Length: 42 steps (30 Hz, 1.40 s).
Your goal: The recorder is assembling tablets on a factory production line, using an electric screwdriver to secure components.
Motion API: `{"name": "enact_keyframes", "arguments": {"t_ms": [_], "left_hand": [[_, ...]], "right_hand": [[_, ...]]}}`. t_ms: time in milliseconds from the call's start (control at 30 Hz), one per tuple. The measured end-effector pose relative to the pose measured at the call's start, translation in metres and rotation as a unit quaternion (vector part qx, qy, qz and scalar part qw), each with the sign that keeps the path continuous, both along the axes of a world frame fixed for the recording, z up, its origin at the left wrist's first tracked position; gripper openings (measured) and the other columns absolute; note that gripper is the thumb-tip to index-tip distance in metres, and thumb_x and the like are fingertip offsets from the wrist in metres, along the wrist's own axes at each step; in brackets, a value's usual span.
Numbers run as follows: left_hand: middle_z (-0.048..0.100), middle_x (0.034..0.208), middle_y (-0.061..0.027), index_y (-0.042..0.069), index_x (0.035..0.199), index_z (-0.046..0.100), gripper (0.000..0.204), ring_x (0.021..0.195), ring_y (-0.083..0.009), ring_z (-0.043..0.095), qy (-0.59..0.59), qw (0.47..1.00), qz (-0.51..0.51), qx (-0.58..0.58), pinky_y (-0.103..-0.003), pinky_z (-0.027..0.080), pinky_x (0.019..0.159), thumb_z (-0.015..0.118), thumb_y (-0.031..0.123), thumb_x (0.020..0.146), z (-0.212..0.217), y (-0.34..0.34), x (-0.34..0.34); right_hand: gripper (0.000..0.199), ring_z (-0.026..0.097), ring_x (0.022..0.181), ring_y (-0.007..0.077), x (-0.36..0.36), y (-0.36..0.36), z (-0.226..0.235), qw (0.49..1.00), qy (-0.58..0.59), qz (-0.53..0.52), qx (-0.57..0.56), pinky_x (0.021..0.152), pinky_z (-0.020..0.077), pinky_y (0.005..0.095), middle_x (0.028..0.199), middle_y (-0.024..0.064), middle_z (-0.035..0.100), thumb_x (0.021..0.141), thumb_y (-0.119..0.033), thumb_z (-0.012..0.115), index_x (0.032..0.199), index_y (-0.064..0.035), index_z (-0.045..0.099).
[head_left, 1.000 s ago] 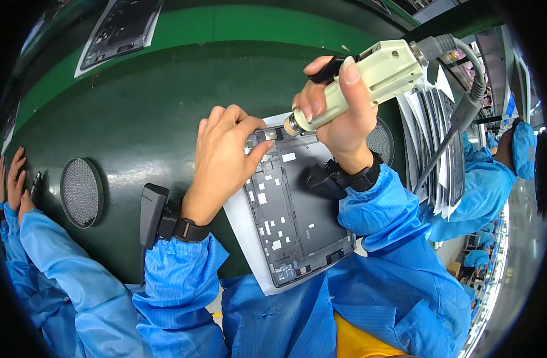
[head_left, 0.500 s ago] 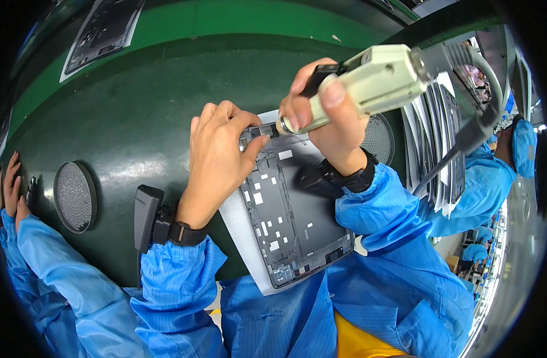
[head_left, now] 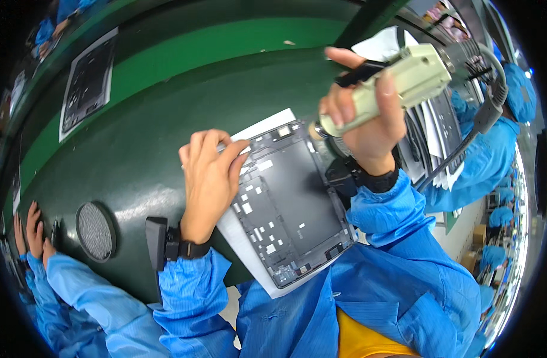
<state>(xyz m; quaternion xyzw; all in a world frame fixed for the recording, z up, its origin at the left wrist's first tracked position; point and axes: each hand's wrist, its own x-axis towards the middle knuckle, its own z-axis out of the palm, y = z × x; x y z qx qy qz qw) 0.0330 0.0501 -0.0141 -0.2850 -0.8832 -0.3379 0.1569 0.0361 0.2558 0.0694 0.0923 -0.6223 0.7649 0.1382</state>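
My right hand [head_left: 369, 119] is wrapped round a cream electric screwdriver [head_left: 413, 77] with a black lever. The driver's tip is above the upper right corner of a dark grey device housing [head_left: 309, 191]; whether it touches is unclear. This flat housing has small white stickers along its left side. It lies tilted on a white sheet [head_left: 240, 244] at the table's near edge. At the housing's upper left corner, my left hand [head_left: 211, 179] is closed, thumb and forefinger bent at the edge. The fingers hide part of that corner.
A grey cable [head_left: 485, 119] runs from the driver down to the right. Sheets and dark panels [head_left: 434, 134] are stacked at the right. A round dish [head_left: 96, 231] sits left on the green table [head_left: 148, 161], near another person's hands [head_left: 35, 230]. Another housing [head_left: 88, 83] lies far left.
The screwdriver in my right hand has moved right, from the housing's upper left area towards its upper right corner. My left hand has shifted slightly down and left along the housing; the view has turned.
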Motion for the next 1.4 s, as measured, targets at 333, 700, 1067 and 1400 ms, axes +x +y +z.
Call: {"name": "enact_keyframes", "arguments": {"t_ms": [333,700,1067,1400], "left_hand": [[0.051,0.099,-0.0088,0.011,0.099,0.067,0.035,0.097,-0.0263,0.046,-0.018,0.987,-0.033,-0.154,-0.036,0.031,0.085,0.056,-0.003,0.069,0.015,0.018,0.0],[0.052,0.105,-0.0081,0.017,0.098,0.068,0.039,0.099,-0.0276,0.045,-0.026,0.985,-0.052,-0.163,-0.04,0.03,0.089,0.052,-0.007,0.071,0.011,0.021,0.002],[0.053,0.103,-0.0098,0.012,0.096,0.068,0.044,0.099,-0.0278,0.046,-0.024,0.987,-0.058,-0.15,-0.037,0.03,0.089,0.049,-0.01,0.062,0.011,0.02,0.0],[0.054,0.102,-0.0122,0.005,0.106,0.059,0.033,0.098,-0.0283,0.048,-0.089,0.992,-0.051,-0.078,-0.036,0.032,0.088,0.054,-0.003,0.075,0.012,0.008,-0.004]], "right_hand": [[0.048,0.042,0.047,0.0144,0.029,0.088,-0.033,0.988,0.043,-0.14,-0.049,0.055,0.042,0.0307,0.052,0.0032,0.042,0.091,-0.039,0.039,0.09,0.0066,0.051],[0.042,0.046,0.044,0.0142,0.022,0.084,-0.04,0.982,-0.006,-0.187,-0.004,0.053,0.0459,0.0298,0.048,0.0054,0.044,0.087,-0.031,0.05,0.091,0.0108,0.052],[0.042,0.045,0.044,0.0143,0.018,0.082,-0.044,0.981,-0.036,-0.193,-0.002,0.052,0.0459,0.03,0.048,0.0051,0.043,0.087,-0.033,0.05,0.089,0.0094,0.052],[0.043,0.044,0.044,0.0139,0.017,0.079,-0.042,0.981,-0.02,-0.192,0.003,0.05,0.0447,0.0299,0.048,0.0048,0.043,0.088,-0.033,0.048,0.09,0.0089,0.053]]}}
